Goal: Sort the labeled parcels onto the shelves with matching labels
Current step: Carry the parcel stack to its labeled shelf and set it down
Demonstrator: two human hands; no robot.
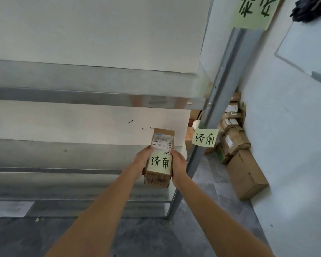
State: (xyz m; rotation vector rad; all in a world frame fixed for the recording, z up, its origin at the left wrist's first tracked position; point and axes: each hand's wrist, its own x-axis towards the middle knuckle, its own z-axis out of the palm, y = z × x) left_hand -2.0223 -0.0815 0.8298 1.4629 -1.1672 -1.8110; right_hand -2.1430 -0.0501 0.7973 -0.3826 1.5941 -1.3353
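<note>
Near the shelf's (93, 123) right edge, left hand (144, 160) and right hand (178, 164) clasp a small, seemingly light, stiff cardboard parcel (160, 151) by its long sides.

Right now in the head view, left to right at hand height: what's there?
left hand → parcel with 济南 note → right hand → shelf post → 济南 shelf label → pile of brown parcels → white wall.

Shelf board (82, 125) bare ahead; upright post (195, 156) just right.
</note>
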